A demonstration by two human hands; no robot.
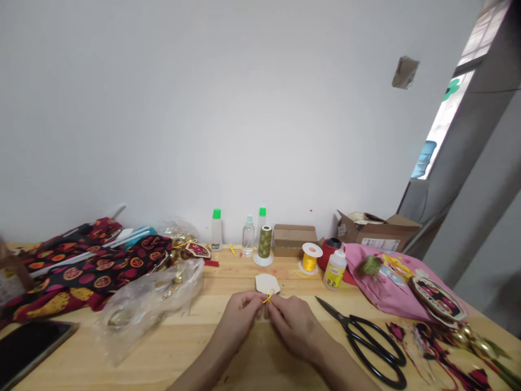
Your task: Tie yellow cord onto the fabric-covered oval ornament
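In the head view both hands meet at the middle of the wooden table. My left hand [243, 314] is closed, its fingertips pinching a thin yellow cord [268, 297]. From the other side my right hand [293, 320] pinches the same cord, which forms a small loop or knot between the fingers. Just beyond the fingertips is a pale, flat piece with cut corners [267, 283]; its lower edge is hidden behind the hands, and I cannot tell whether the cord is fastened to it.
Black-handled scissors [358, 336] lie right of my right hand. Behind stand a yellow cord spool [310, 259], a glue bottle [336, 269] and a green thread cone [265, 243]. A plastic bag [154, 301] and patterned cloth [93, 260] lie left, a pink bag [366, 288] right.
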